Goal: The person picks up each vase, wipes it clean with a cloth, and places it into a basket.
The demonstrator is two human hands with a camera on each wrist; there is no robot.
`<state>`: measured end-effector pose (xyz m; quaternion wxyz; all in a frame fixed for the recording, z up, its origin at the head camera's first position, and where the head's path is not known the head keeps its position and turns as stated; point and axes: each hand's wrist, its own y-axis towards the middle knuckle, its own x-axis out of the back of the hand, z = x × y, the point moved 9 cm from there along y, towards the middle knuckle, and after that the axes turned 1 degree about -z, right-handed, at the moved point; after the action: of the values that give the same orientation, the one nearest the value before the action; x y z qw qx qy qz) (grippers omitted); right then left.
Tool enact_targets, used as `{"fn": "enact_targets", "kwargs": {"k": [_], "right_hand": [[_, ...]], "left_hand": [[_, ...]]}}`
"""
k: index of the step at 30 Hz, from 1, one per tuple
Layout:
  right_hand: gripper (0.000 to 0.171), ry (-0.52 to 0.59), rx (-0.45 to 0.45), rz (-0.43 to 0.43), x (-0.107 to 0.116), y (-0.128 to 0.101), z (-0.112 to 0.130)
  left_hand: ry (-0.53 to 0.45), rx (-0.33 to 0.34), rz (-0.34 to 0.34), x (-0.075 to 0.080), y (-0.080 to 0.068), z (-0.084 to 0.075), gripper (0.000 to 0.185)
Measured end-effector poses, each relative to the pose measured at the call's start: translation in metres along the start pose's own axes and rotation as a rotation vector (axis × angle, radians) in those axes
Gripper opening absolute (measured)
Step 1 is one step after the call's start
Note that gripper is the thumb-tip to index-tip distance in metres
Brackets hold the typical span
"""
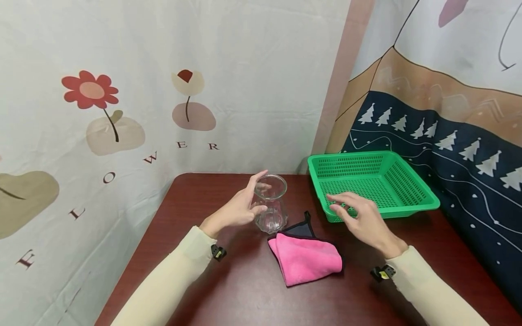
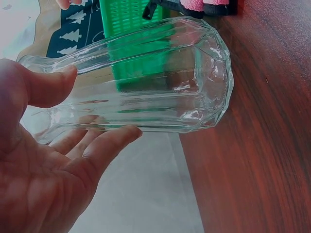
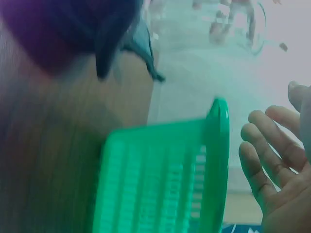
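A clear glass vase (image 1: 272,217) with a flared rim and faceted sides stands upright on the table. My left hand (image 1: 238,203) is around its upper part from the left; in the left wrist view the thumb (image 2: 51,87) lies across the neck and the other fingers pass behind the glass. My right hand (image 1: 360,219) hovers over the near left edge of the green basket (image 1: 412,209), fingers loosely bent and holding nothing. Between the hands lies a folded pink cloth (image 1: 307,260) with dark edging, a grey part and loop showing behind it.
The dark red-brown table (image 1: 228,280) ends at a pale printed curtain (image 1: 261,90) behind. A dark blue hanging with white trees (image 1: 469,149) runs along the right, close beside the basket. Small black wrist cameras (image 1: 219,252) are worn at both cuffs.
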<state>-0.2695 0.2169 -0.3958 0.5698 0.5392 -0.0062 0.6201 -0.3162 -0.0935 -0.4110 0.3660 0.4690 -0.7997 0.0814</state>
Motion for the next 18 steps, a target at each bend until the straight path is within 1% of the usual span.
{"fn": "enact_targets", "kwargs": {"k": [4,8,12,18], "right_hand": [[0.041,-0.049,-0.049,-0.045,0.018,0.000,-0.017],[0.041,-0.084,-0.111,-0.062,0.031,-0.002,-0.039],[0.046,-0.119,-0.202,-0.018,0.040,-0.007,-0.065],[0.063,-0.174,-0.344,0.081,0.056,-0.017,-0.105]], "left_hand": [[0.000,0.001,0.001,0.000,0.000,0.000,0.104],[0.012,0.005,0.002,0.001,-0.001,0.000,0.103],[0.023,0.009,-0.002,0.002,-0.002,-0.001,0.103],[0.025,0.004,-0.003,0.001,-0.002,-0.002,0.104]]}}
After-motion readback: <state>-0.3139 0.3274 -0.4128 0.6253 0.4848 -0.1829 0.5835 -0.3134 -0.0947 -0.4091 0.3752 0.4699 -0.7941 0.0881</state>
